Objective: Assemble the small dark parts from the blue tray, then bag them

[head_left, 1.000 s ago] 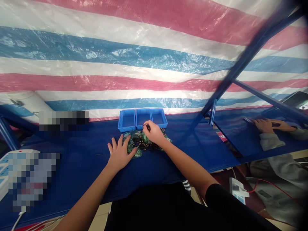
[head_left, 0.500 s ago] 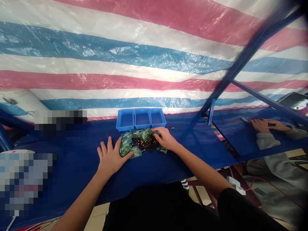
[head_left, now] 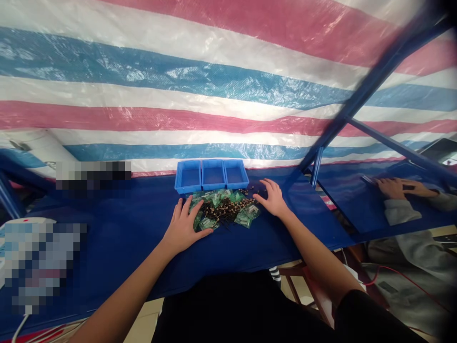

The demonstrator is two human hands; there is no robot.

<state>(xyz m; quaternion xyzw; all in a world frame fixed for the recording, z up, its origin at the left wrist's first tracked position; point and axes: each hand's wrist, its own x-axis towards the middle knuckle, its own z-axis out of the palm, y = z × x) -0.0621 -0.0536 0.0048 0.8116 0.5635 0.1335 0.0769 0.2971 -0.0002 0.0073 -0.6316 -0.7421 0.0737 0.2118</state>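
Grip, both sides: open, with nothing held. The left hand [head_left: 183, 227] lies spread, palm down, with its fingertips [head_left: 196, 206] resting on the near-left edge of the pile. The right hand [head_left: 273, 200] is also open, fingers fanned, and stands just beside the pile's right end. No item is pinched in either.

Item location: a loose heap of small clear bags of green circuit boards [head_left: 246, 218], mixed with a tangle of small dark components with brownish tips [head_left: 224, 212], lies between the hands. It sits on a navy-blue surface [head_left: 117, 247], just in front of three blue plastic bins [head_left: 212, 187] standing side by side in a row. The contents of each bag cannot be made out at this resolution.

Observed stage: both hands are at the heap, one at either end, and nothing is lifted from it.

Surroundings: a striped tarpaulin [head_left: 214, 95] hangs behind the surface, and a blue metal frame strut [head_left: 378, 81] crosses the upper right. Off to the right, another person's hands [head_left: 394, 187] rest on a blue surface, apart from the heap.
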